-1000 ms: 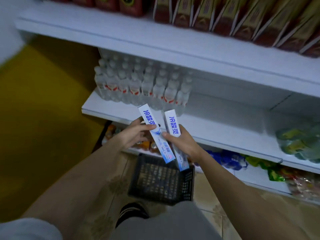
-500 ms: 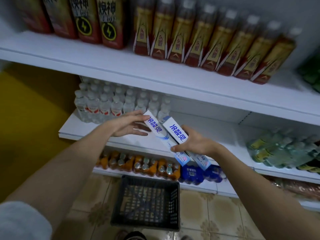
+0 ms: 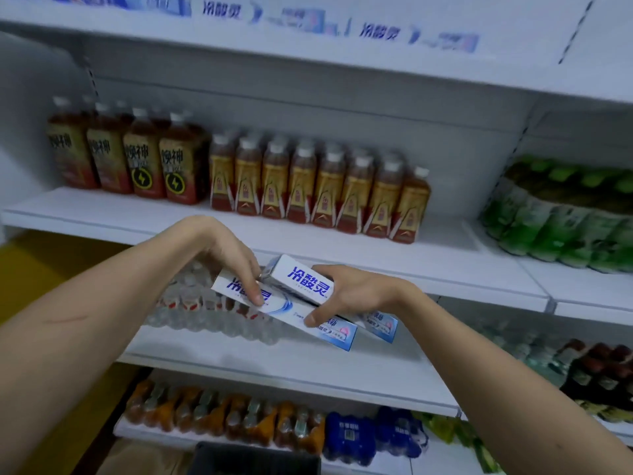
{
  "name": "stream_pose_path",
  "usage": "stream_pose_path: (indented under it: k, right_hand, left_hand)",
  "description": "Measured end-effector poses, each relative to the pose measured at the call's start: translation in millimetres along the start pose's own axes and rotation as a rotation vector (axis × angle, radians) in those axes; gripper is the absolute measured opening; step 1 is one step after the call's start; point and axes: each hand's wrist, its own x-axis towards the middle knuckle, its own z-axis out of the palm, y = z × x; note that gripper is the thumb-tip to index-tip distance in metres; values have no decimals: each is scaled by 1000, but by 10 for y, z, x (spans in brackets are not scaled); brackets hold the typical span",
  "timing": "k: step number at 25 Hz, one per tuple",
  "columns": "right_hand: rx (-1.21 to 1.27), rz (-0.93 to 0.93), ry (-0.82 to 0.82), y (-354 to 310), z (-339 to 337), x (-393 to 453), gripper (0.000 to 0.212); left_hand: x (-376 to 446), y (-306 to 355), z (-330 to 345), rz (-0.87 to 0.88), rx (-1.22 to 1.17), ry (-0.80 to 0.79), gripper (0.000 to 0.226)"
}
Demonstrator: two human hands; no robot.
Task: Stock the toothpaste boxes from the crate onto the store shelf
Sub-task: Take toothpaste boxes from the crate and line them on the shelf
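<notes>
Two white-and-blue toothpaste boxes are held side by side in front of the shelves. My right hand (image 3: 356, 293) grips both, its thumb on the near box (image 3: 291, 311) and its fingers behind the far box (image 3: 308, 279). My left hand (image 3: 227, 255) reaches down from above, its fingertips pressing on the near box's left end. More toothpaste boxes (image 3: 442, 37) lie in a row on the top shelf (image 3: 376, 68). The black crate (image 3: 257, 459) shows only its rim at the bottom edge.
Brown and amber drink bottles (image 3: 308, 186) fill the shelf behind my hands. Green bottles (image 3: 565, 214) stand at right. Clear water bottles (image 3: 205, 313) sit one shelf lower, orange and blue packs (image 3: 260, 423) lower still. Yellow floor (image 3: 41, 275) lies at left.
My view has tilted up from the crate to the upper shelves. Both hands rose with the two boxes, and my left hand shifted from beside the near box to on top of it.
</notes>
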Motion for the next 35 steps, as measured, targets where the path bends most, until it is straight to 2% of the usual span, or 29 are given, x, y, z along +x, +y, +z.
stream_pose_path:
  k: [4,7,9,12,14,17,19,21,24,26,29,32,33,35]
  right_hand:
    - [-88,-28,34,24,-406,-438,48]
    - [-84,-55,24,49,-657,-652,56]
    - [-54,-88,35,25,-824,-780,57]
    - [3,-151,174,-139,-1138,-988,53]
    - [16,-219,305,-317,-1382,-1125,45]
    - [14,-301,431,-644,-1750,-1295,36]
    - [-52,-304,526,-864,-1997,-1369,38]
    - [-150,-268,612,-1070,-2222,-1408,44]
    - [-213,-205,680,-1379,-2495,-1384,51]
    - [-265,-164,711,-1526,-2676,-1320,52]
    - [-401,-107,724,-1641,-2905,-1146,67]
    - [-546,-14,755,-1679,-3027,-892,101]
    - [-564,-3,762,-1678,-3047,-802,102]
    - [-592,24,741,-1651,-3083,-617,89]
  left_hand:
    - [-104,703,142,-4,103,37,69]
    - [-273,1138,161,32,147,57,41]
    - [-427,1320,118,38,159,108,41]
    - [-795,1389,-43,52,143,190,63]
    - [-1156,1328,-201,103,107,249,61]
    - [-1789,1151,-520,186,62,351,47]
    - [-2206,1038,-744,247,13,471,46]
    - [-2532,986,-936,284,-19,665,49]
    - [-2803,981,-1208,267,33,967,49]
    - [-2841,978,-1371,265,51,1081,49]
    - [-2737,927,-1590,285,95,1128,48]
    - [-2514,865,-1794,254,220,1107,45]
    - [-2438,847,-1858,233,272,1095,44]
    - [-2301,798,-2011,196,342,1080,45]
